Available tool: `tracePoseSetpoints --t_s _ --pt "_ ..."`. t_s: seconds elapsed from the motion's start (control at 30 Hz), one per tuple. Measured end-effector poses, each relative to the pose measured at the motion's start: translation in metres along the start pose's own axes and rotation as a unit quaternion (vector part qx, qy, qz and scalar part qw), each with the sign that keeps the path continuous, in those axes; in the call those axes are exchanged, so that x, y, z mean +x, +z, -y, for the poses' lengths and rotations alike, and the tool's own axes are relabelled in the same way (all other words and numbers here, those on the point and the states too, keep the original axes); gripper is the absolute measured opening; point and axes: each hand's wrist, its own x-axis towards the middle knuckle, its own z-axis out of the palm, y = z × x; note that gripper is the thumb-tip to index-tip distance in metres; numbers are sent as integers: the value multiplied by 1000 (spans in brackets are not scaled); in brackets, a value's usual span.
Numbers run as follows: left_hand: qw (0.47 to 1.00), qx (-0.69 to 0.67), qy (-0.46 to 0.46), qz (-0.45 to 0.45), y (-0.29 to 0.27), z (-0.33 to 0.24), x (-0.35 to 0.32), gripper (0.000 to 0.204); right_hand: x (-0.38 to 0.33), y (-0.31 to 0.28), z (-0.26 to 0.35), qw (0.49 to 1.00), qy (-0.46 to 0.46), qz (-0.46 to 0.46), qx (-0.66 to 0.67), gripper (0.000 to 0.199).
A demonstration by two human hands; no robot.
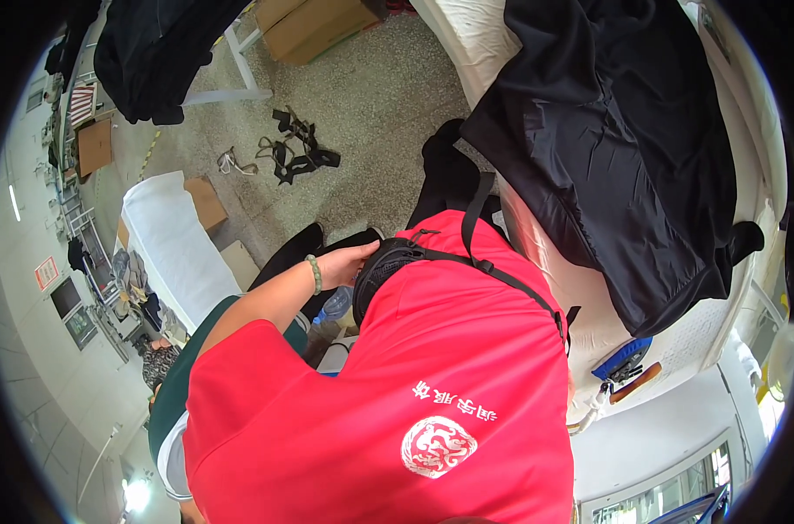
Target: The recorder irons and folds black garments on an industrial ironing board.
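Note:
My left hand [351, 265], with a green bead bracelet [316, 274] at its wrist, reaches to my waist. Its fingers press against the edge of a black mesh-sided waist pouch [384, 275], and part of the hand is hidden behind that edge. A black strap [493, 272] runs from the pouch across my red shirt [397, 393]. To the right, a shiny black garment [615, 148] lies spread over a table covered in pale cloth [571, 284]. My right hand does not show.
A blue iron [622, 359] with a brown handle sits at the table's near end. Black straps [296, 153] lie on the speckled floor. A white-covered stand [177, 249], a cardboard box [314, 31], a clear bottle [336, 306] and a hanging dark garment [157, 57] are around me.

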Motion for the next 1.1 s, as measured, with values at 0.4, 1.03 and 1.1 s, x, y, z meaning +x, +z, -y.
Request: tracePoseSetpoints --t_s 0.4,1.03,1.1 --pt "999 9 19 -34 7 -2 0 60 16 -11 -40 998 12 64 -21 29" --pt "779 468 411 -78 220 -207 -1 14 25 64 -19 993 2 103 64 25" --pt "731 519 443 -25 290 -184 -14 8 21 60 -18 992 -72 95 29 25"
